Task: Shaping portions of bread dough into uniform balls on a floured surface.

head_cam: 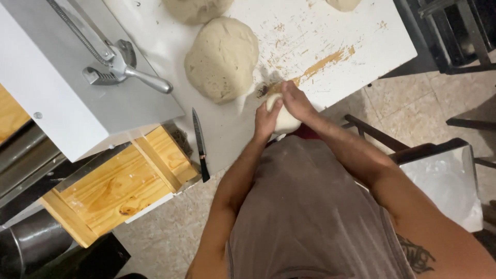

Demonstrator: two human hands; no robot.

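Fingers first: I see the left hand [267, 120] curled around the near-left side of a small, smooth, pale ball of dough [283, 120], fingers bent and pressed to its surface. The right hand [295, 99] arches over the top and far side, fingers closed down on it. Both hands cup the same piece; only a rounded patch of it shows between them. It sits at the near edge of the white work table [361, 41], just in front of my apron.

Outward: table paint is worn, with scraped patches of bare wood showing ochre near the right hand. Just beyond the hands lies a large, lumpy, matte mound of beige dough [222, 58], rough-surfaced and uneven at its near edge. A second mound [196, 9] sits behind it, touching or nearly so; I cannot tell which.

Left of the hands, a slim dark-handled knife [199, 140] lies flat on the table, blade pointing away from me. Further left, a white boxy metal machine [67, 103] with a cast silver lever [129, 70] rests over a pale knotty wooden frame [119, 191].
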